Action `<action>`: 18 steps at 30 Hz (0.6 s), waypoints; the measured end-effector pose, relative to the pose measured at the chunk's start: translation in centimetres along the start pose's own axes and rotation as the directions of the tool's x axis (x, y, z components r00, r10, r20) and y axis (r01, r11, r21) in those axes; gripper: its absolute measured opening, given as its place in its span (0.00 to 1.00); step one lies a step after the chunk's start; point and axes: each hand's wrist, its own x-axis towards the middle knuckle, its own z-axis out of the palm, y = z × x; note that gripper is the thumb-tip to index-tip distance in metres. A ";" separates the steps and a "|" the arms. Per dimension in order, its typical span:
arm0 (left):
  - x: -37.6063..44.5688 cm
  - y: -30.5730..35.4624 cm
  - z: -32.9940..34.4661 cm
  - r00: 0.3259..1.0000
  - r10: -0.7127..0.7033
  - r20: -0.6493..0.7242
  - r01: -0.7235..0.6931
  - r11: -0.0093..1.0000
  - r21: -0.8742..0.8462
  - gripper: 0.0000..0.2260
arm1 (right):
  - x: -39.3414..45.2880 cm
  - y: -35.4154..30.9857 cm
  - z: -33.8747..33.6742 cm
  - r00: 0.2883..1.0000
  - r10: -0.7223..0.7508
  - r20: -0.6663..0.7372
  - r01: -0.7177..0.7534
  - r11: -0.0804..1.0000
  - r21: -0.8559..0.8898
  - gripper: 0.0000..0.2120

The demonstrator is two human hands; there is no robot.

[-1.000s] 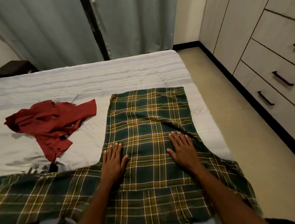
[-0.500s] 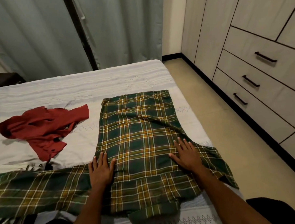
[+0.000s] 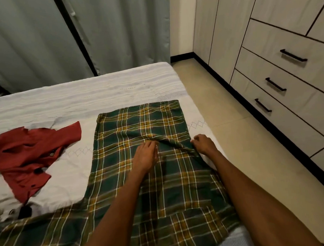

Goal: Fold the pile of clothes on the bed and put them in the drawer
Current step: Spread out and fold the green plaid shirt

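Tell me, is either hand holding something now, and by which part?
The right hand pinches the green plaid shirt at its right side edge, at a raised crease. The left hand rests on the shirt's middle; whether its fingers grip cloth cannot be told.

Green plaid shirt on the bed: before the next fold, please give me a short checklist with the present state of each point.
1. Green plaid shirt spread on the bed: ok.
2. Fabric smooth: not ok, a ridge runs between the hands.
3. Right hand grips the shirt's right edge: ok.
4. Left hand holds the ridge: cannot tell, fingers blurred.
5. Red shirt clear of the plaid: ok.
6. Drawers open: not ok, all shut.
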 end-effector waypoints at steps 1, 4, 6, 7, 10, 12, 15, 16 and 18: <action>1.6 0.3 0.0 1.000 0.017 -0.017 -0.017 1.000 -0.011 0.15 | 1.6 -0.5 0.0 1.000 -0.006 0.020 0.005 1.000 0.023 0.14; 7.5 0.1 0.1 0.993 0.090 -0.075 -0.088 0.996 0.027 0.15 | 6.7 -2.8 0.3 0.999 0.004 0.039 -0.008 0.995 0.101 0.15; 11.4 -1.1 0.5 0.993 0.101 -0.057 -0.097 0.993 0.067 0.17 | 9.9 -4.3 1.0 1.000 0.023 0.005 -0.023 0.996 0.088 0.17; 13.4 -1.9 1.0 0.996 0.085 -0.019 -0.083 0.993 0.081 0.19 | 11.6 -5.0 1.4 0.999 0.036 -0.023 -0.035 0.999 0.029 0.19; 17.5 -3.9 2.5 0.985 0.007 0.174 -0.033 0.989 0.145 0.26 | 14.4 -6.9 2.3 0.992 0.021 -0.125 -0.046 0.979 -0.198 0.18; 19.5 -4.8 3.8 0.967 -0.020 0.255 -0.028 0.983 0.183 0.30 | 15.9 -7.8 2.3 0.981 -0.015 -0.195 -0.037 0.965 -0.261 0.16; 21.0 -6.3 5.5 0.970 -0.042 0.241 0.001 0.986 0.166 0.32 | 17.7 -8.5 2.2 0.963 -0.015 -0.268 -0.071 0.949 -0.308 0.15; 21.3 -6.7 6.0 0.972 -0.056 0.229 0.020 0.987 0.157 0.33 | 18.1 -8.7 2.2 0.961 -0.012 -0.275 -0.079 0.944 -0.319 0.15; 21.7 -7.2 6.7 0.979 -0.062 0.196 0.032 0.987 0.155 0.33 | 19.0 -8.7 2.6 0.954 -0.031 -0.298 -0.065 0.949 -0.307 0.15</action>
